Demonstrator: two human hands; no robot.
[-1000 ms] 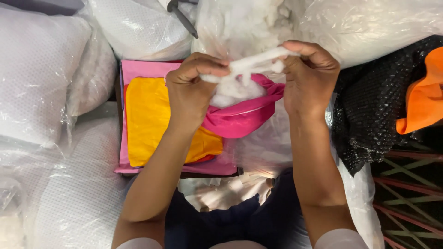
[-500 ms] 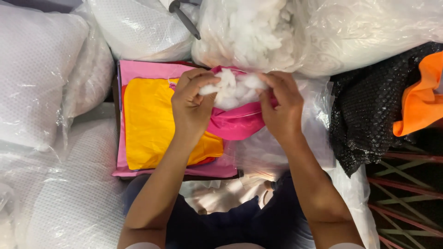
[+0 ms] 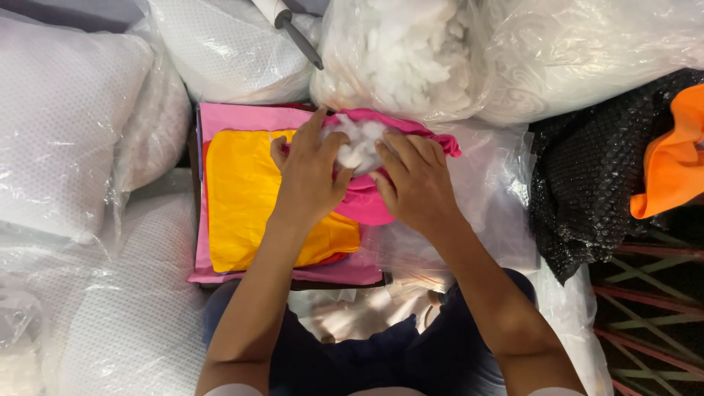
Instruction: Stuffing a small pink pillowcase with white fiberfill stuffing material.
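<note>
A magenta fabric cover (image 3: 367, 202) lies open-mouthed on a clear plastic sheet, with a wad of white stuffing (image 3: 359, 143) in its opening. My left hand (image 3: 312, 176) presses down on the stuffing from the left, fingers spread over it and the cover's edge. My right hand (image 3: 414, 180) pushes on the stuffing from the right, fingers curled against it. Under my left wrist lies a yellow cloth (image 3: 246, 198) on top of a pink cloth (image 3: 242, 117).
A big clear bag of white stuffing (image 3: 396, 59) stands just beyond the cover. White plastic-wrapped pillows (image 3: 66, 125) crowd the left and back. Black sequined fabric (image 3: 594, 183) and an orange cloth (image 3: 671, 158) lie at the right. A dark-tipped tool (image 3: 290, 26) rests behind.
Both hands came down from holding a stretched strip of stuffing in the air and now press the wad into the magenta cover's opening.
</note>
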